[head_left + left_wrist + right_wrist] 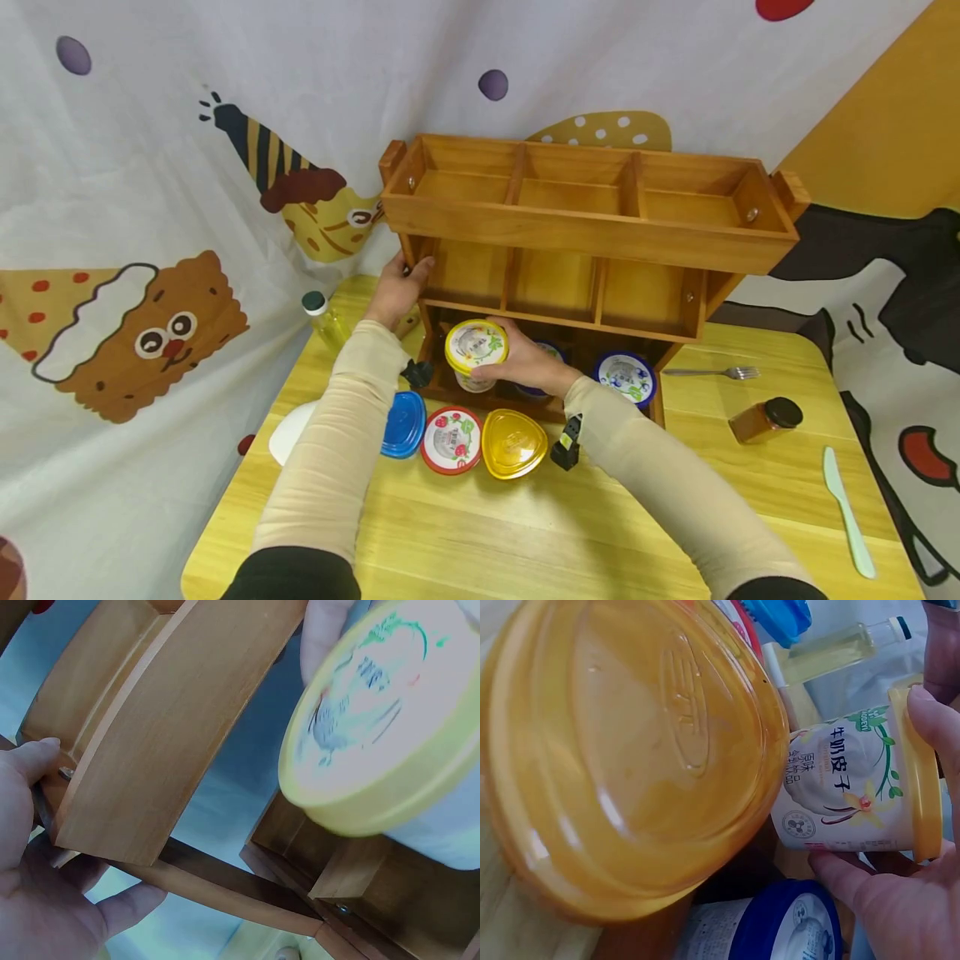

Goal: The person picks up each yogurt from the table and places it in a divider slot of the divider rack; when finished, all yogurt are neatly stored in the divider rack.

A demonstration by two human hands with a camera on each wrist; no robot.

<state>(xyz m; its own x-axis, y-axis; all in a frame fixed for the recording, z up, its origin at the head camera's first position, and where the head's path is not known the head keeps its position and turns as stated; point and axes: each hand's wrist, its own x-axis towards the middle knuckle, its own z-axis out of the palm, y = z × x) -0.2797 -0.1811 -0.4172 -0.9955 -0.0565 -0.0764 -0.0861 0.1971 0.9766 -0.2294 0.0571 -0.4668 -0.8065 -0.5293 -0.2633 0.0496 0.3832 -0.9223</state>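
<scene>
The right hand point(528, 360) grips a white tub with a yellow lid point(476, 346) above the left part of the wooden rack's bottom tier. In the right wrist view thumb and fingers hold the tub point(847, 784) near its lid. The left hand point(399, 287) holds the left side of the wooden rack point(585, 233), beside the middle tier; in the left wrist view the hand point(52, 862) has its thumb and fingers around the side frame. Two tubs with blue lids, one point(626, 378) at the right and one partly hidden behind the right hand, stand in the bottom tier.
In front of the rack lie a blue-lidded container point(403, 425), a red-rimmed tub point(452, 440) and a yellow-lidded container point(514, 444). An oil bottle point(327, 321) stands at the left; a fork point(720, 372), a dark-capped jar point(765, 419) and a pale green knife point(847, 508) lie at the right.
</scene>
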